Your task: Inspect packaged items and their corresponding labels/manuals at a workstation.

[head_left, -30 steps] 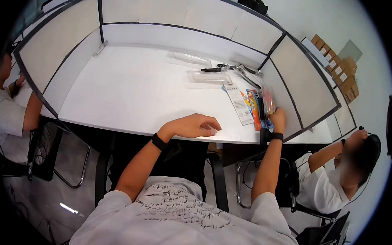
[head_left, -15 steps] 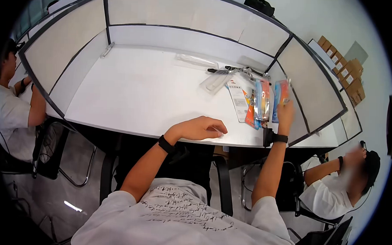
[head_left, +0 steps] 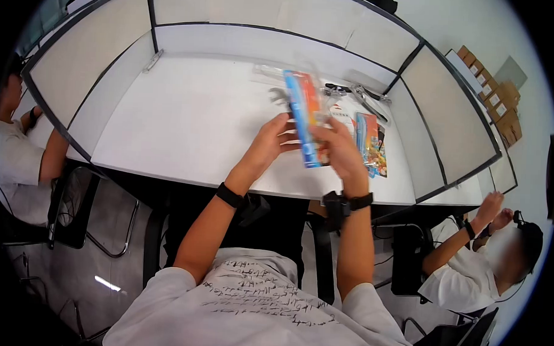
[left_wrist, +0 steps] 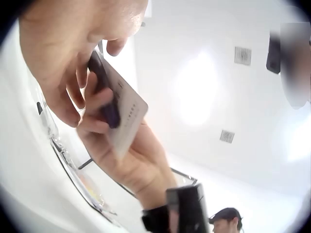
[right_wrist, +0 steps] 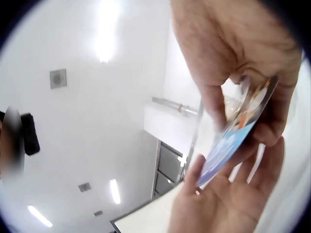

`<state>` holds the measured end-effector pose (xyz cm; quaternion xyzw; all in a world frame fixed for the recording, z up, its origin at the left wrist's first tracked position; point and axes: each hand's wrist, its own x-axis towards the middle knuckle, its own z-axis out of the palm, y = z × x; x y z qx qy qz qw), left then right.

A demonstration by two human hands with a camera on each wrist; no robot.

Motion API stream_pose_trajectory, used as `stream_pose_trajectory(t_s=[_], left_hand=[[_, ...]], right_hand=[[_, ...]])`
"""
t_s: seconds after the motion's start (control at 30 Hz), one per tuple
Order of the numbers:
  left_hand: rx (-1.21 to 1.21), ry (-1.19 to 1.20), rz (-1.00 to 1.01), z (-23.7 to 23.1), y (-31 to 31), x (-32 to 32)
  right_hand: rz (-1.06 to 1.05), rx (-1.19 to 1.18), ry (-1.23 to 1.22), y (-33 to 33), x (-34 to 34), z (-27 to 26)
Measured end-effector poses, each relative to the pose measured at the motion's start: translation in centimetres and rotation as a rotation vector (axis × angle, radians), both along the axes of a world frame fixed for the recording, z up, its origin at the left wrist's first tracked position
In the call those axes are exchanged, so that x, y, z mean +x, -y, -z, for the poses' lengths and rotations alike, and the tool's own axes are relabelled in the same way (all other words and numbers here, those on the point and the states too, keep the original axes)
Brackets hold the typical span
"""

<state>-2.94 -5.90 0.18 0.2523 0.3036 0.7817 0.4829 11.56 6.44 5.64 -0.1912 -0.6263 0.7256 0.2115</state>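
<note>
In the head view, my right hand [head_left: 344, 150] grips a blister card [head_left: 303, 110], raised over the table and tilted, with a blue edge and an orange-red front. Its white printed back [left_wrist: 130, 109] faces the left wrist view. Along that back lies a dark elongated handle-like piece [left_wrist: 113, 114], with right-hand fingers across it; its kind cannot be told. My left hand [head_left: 267, 145] is beside the card's left edge, fingers extended and apart. From the right wrist, the left palm [right_wrist: 233, 201] shows beneath the card's blue end, its thumb right at the edge.
Another orange-and-blue package [head_left: 368, 136] lies at the table's right, with a white printed card [head_left: 341, 114] behind it. Farther back are metal pliers-like tools [head_left: 371, 104] and a clear plastic shell [head_left: 268, 70]. Low partition walls [head_left: 426, 105] enclose the table [head_left: 181, 121]. People sit on both sides.
My right hand has lifted the blister card from the table's right side and brought it to the middle. My left hand has risen from the front edge toward it, fingers spreading.
</note>
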Motion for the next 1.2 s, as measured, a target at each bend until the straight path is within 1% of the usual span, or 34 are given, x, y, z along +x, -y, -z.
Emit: stream_pose_trajectory(t_s=[0.03, 0.07, 0.1, 0.13, 0.17, 0.2, 0.23, 0.27, 0.3, 0.37, 0.4, 0.43, 0.5, 0.53, 0.57, 0.63, 0.67, 0.7, 0.73, 0.77, 0.8, 0.83, 0.9, 0.93, 0.97, 1.0, 1.03, 1.07, 1.1, 1.13, 1.17, 1.2], left_hand=[[-0.005, 0.0, -0.008, -0.3, 0.6, -0.2], [-0.033, -0.017, -0.123, -0.6, 1.3, -0.5], [-0.06, -0.033, -0.238, -0.9, 1.7, -0.9], [-0.063, -0.033, -0.245, -0.7, 1.9, -1.3], [-0.053, -0.031, -0.298, -0.4, 2.1, -1.7], [-0.041, -0.029, -0.35, -0.2, 2.2, -2.0], [-0.028, -0.028, -0.4, 0.0, 2.2, -2.2], [-0.064, -0.053, -0.456, 0.2, 2.1, -2.5], [-0.065, -0.055, -0.453, 0.6, 1.7, -2.7], [-0.089, -0.138, -0.672, 1.8, 1.0, -3.1], [-0.175, -0.292, -0.793, 1.9, 1.1, -3.3], [-0.169, -0.299, -0.794, 1.8, 1.1, -3.5], [-0.41, -0.349, -0.921, 1.3, 1.3, -3.5], [-0.436, -0.212, -0.911, -0.2, 1.8, -3.0], [-0.428, -0.219, -0.909, 0.2, 1.7, -3.5], [-0.235, -0.389, -1.208, 0.4, 2.2, -4.0], [-0.154, -0.596, -1.302, 0.5, 2.4, -4.0], [-0.013, -0.568, -1.193, -2.5, 3.1, -2.2], [-0.023, -0.591, -1.078, -4.5, 3.4, -1.4], [-0.052, -0.606, -0.954, -5.1, 3.8, -0.7], [0.01, -0.546, -0.823, -5.1, 3.6, -0.7], [0.053, -0.391, -0.65, -5.0, 3.4, -0.3], [-0.01, -0.264, -0.565, -4.1, 2.4, 0.4], [-0.029, -0.235, -0.514, -4.0, 2.6, 0.9], [-0.046, -0.193, -0.48, -3.3, 2.6, 0.7], [-0.004, -0.201, -0.472, -3.0, 2.5, 0.7], [0.036, -0.209, -0.461, -2.8, 2.5, 0.7], [0.034, -0.207, -0.457, -2.6, 2.1, 0.8], [0.017, -0.239, -0.534, -2.7, 1.7, 1.2], [-0.002, -0.271, -0.611, -2.8, 1.5, 1.5], [0.0, -0.268, -0.608, -3.1, 1.6, 1.8], [-0.054, -0.339, -0.62, -3.6, 1.9, 2.1]], right_hand=[[-0.091, -0.07, -0.062, 1.2, -1.4, 0.5], [-0.1, -0.091, -0.045, 1.5, -2.7, 1.5], [-0.097, -0.049, -0.018, 1.9, -3.4, 1.9], [-0.101, 0.02, -0.005, 1.9, -4.0, 2.3], [-0.103, 0.087, 0.009, 1.9, -4.3, 2.8], [-0.105, 0.085, 0.01, 2.2, -4.5, 3.2], [-0.003, 0.227, 0.002, 2.7, -4.7, 3.6], [0.102, 0.369, -0.007, 2.9, -4.7, 3.9], [0.104, 0.368, -0.007, 2.6, -4.6, 4.4], [0.313, 0.564, -0.06, 2.0, -4.3, 5.5], [0.345, 0.565, -0.052, 1.8, -3.9, 5.4], [0.348, 0.566, -0.061, 1.5, -3.5, 5.1], [0.329, 0.451, 0.012, 1.3, -2.6, 4.4], [0.312, 0.464, -0.021, 1.3, -2.3, 4.1], [0.319, 0.466, -0.029, 1.5, -2.1, 3.5], [0.317, 0.485, -0.03, 2.4, -1.6, 2.3], [0.264, 0.405, -0.113, 2.3, -1.8, 2.5], [0.214, 0.382, -0.172, 2.5, -1.8, 2.2], [0.168, 0.275, -0.218, 2.8, -2.1, 1.7], [0.125, 0.156, -0.251, 3.5, -2.0, 1.8], [0.072, 0.041, -0.291, 3.9, -2.0, 2.1], [0.013, -0.065, -0.336, 4.1, -2.2, 2.0], [-0.066, -0.085, -0.324, 4.8, -2.6, 2.3], [-0.116, -0.049, -0.28, 4.8, -2.9, 2.7], [-0.167, -0.013, -0.236, 4.6, -3.2, 3.4], [-0.206, 0.038, -0.183, 4.7, -3.6, 3.6], [-0.206, 0.037, -0.183, 5.1, -3.8, 3.8], [-0.168, -0.013, -0.216, 5.7, -4.0, 4.1], [-0.128, -0.064, -0.246, 6.3, -3.9, 4.0], [-0.148, -0.036, -0.236, 5.9, -4.2, 4.8], [-0.145, -0.033, -0.233, 5.8, -4.3, 5.0], [-0.148, -0.077, -0.244, 5.8, -4.4, 4.9]])
